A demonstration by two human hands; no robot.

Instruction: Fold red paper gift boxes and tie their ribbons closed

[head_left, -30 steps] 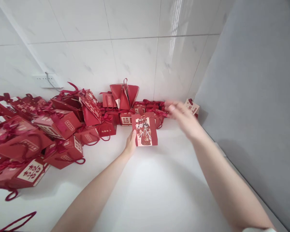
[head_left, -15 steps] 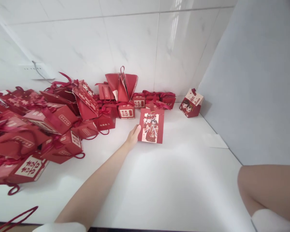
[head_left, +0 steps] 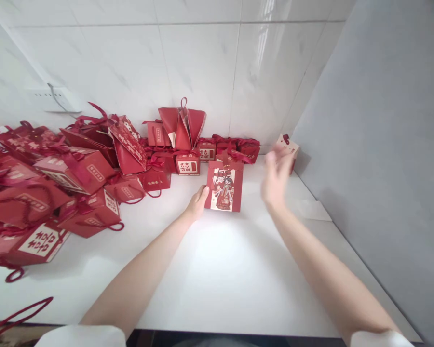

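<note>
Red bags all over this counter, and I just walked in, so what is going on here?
A person stands at a white counter in a tiled corner. The left hand rests against the left edge of a small red gift bag with a bride picture, which stands upright. The right hand is blurred in the air to the bag's right, holding nothing, in front of a small red box in the corner. A pile of red gift bags covers the counter's left side and back.

Bright, even daylight; glare streak on the tiled wall (head_left: pixel 264 43), hot spot on the white bench (head_left: pixel 217 231). Right hand (head_left: pixel 277 176) motion-blurred. Soft shadows, wide-angle bending at edges.
</note>
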